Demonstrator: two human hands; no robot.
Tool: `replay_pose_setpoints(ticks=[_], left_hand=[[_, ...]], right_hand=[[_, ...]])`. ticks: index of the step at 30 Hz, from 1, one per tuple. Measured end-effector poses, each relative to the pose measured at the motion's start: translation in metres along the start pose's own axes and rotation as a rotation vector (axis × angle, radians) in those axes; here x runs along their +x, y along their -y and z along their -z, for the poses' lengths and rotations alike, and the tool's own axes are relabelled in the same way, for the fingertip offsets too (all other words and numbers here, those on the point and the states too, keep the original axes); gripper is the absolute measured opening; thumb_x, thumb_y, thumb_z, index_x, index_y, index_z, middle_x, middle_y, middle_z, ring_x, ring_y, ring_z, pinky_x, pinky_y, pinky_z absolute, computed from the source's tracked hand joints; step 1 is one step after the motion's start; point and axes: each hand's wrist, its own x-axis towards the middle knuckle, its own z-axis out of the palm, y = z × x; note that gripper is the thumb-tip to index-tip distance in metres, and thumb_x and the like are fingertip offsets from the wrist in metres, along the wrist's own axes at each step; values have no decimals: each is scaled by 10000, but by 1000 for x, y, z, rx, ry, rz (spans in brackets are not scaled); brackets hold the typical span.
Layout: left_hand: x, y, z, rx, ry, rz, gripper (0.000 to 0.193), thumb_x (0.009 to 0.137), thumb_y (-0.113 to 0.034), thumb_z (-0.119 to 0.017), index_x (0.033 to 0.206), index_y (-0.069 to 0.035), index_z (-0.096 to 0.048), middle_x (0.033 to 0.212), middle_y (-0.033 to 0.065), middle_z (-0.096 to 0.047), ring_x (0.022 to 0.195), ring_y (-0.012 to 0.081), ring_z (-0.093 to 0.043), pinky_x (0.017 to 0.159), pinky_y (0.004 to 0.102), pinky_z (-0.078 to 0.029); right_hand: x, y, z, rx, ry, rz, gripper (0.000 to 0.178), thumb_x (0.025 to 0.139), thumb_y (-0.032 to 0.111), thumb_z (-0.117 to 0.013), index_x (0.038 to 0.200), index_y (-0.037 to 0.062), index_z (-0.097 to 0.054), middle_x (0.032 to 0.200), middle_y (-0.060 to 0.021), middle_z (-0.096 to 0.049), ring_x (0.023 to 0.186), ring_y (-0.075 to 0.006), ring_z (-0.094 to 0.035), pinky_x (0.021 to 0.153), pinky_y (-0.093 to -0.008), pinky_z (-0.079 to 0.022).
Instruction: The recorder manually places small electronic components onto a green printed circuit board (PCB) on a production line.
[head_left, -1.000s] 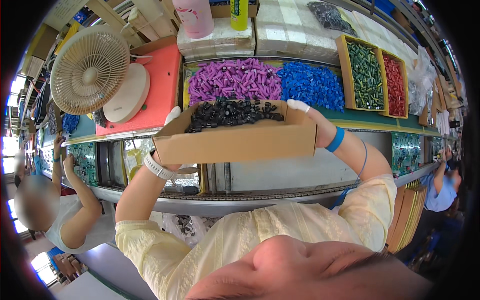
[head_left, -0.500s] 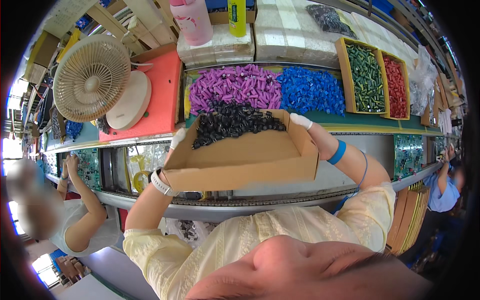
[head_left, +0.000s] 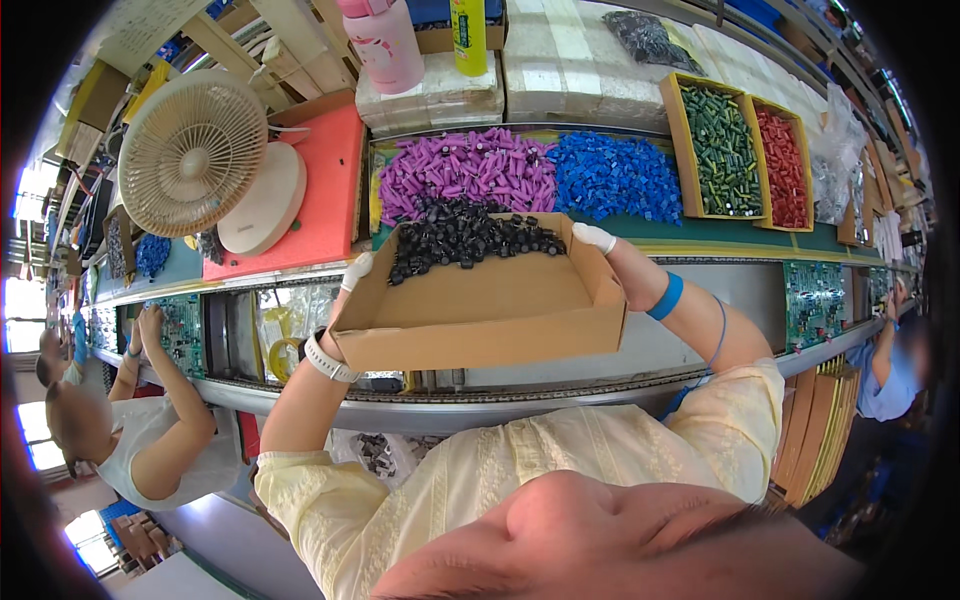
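Note:
Between my two hands is a shallow open cardboard box point(head_left: 480, 347), held by its left and right sides above the conveyor. Small black cylindrical parts point(head_left: 465, 240) with metal leads are heaped along its far side, and the near part of its bottom is bare. The heap partly hides the far rim; I cannot tell whether any parts lie beyond it. My left hand point(head_left: 352, 280) is closed on the left wall, its lower fingers hidden. My right hand point(head_left: 605, 248) grips the far right corner. White coverings show on fingertips of both hands.
Beyond the box lie piles of purple cylindrical parts point(head_left: 470, 175) and blue parts point(head_left: 618, 180). Right of them stand trays of green parts point(head_left: 716, 145) and red parts point(head_left: 784, 170). A fan point(head_left: 192, 160) stands left. Circuit boards point(head_left: 812, 300) sit on the conveyor. Co-workers flank me.
The black parts have shifted slightly within the box, and both hands keep their hold. The whole view has moved a little. At left, the co-worker's head has moved.

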Motion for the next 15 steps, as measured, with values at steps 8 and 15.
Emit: replay_pose_setpoints(ticks=[8,15], left_hand=[[-17,25,1,-43,-5,-52,675,830,-322,-504,1403,-147,-194,1325,127,-392,1174,287,-440,961,434,-385],[-19,54,19,282,-43,-355,805,784,-306,-569,1420,-91,-125,1399,109,-290,1251,237,-349,1014,376,-321]], right_hand=[[9,-22,17,-350,-35,238,662,812,442,-515,1365,177,-266,1170,-69,-518,966,-164,-589,607,-322,-547],[-5,-25,6,-586,-210,394,720,848,283,-518,1417,96,-118,1270,-106,-442,1042,-189,-542,712,-309,-527]])
